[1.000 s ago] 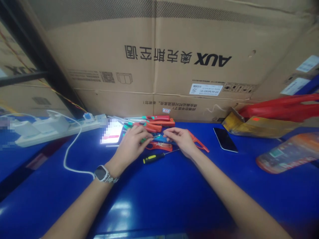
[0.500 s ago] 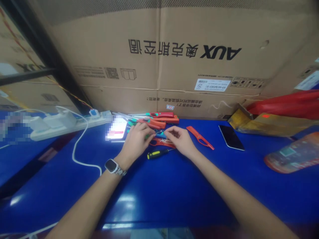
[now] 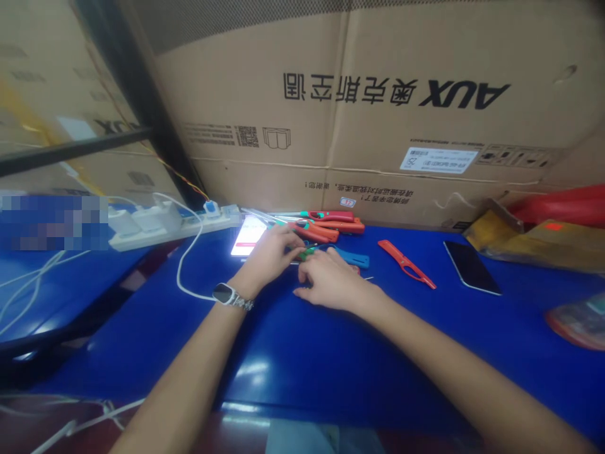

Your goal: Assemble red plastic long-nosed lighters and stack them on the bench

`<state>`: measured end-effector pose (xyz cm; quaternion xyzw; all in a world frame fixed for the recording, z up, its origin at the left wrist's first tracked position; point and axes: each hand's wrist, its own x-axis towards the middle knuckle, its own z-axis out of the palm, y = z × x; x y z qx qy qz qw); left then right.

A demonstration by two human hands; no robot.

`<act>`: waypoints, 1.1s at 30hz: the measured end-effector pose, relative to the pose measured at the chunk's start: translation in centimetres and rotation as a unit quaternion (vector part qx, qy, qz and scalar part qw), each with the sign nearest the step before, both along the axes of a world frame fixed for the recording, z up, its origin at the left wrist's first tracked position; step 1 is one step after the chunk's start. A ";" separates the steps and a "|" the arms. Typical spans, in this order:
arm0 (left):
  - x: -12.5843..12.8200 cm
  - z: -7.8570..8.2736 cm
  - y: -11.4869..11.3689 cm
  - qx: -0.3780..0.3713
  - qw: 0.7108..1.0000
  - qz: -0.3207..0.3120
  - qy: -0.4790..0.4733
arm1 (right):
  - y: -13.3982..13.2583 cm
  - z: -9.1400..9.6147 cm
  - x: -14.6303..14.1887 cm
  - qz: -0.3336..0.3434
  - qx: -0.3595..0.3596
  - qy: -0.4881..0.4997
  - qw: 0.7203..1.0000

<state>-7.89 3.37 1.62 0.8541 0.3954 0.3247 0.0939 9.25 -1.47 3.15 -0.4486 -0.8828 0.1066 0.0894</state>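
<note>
While earlier higher, right hand now over the screwdriver, fingers curled, like the left hand's, hold unclear.

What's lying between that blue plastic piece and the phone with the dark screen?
In the head view, an orange-red plastic piece lies between the blue plastic piece and the phone, apart from both.

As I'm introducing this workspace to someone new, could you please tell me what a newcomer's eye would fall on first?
Probably the large cardboard box behind the table, with its bold AUX lettering upside down. Next might come the left hand and right hand, close together over the blue surface, with red and orange handles just beyond. The bright screen beside the left hand also stands out.
</note>
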 end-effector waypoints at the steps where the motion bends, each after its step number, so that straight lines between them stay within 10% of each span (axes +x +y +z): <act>1: 0.0 0.0 -0.1 -0.001 1.000 -0.004 0.002 | -0.2 0.0 0.0 -0.004 0.008 -0.009 1.000; 18: 0.7 -0.5 -0.2 0.021 0.999 -0.028 0.029 | -1.0 0.8 2.7 -0.075 -0.022 0.034 0.996; 33: 0.8 -0.4 -0.4 0.011 0.999 -0.033 0.029 | -0.9 0.2 1.8 0.019 -0.019 -0.047 0.999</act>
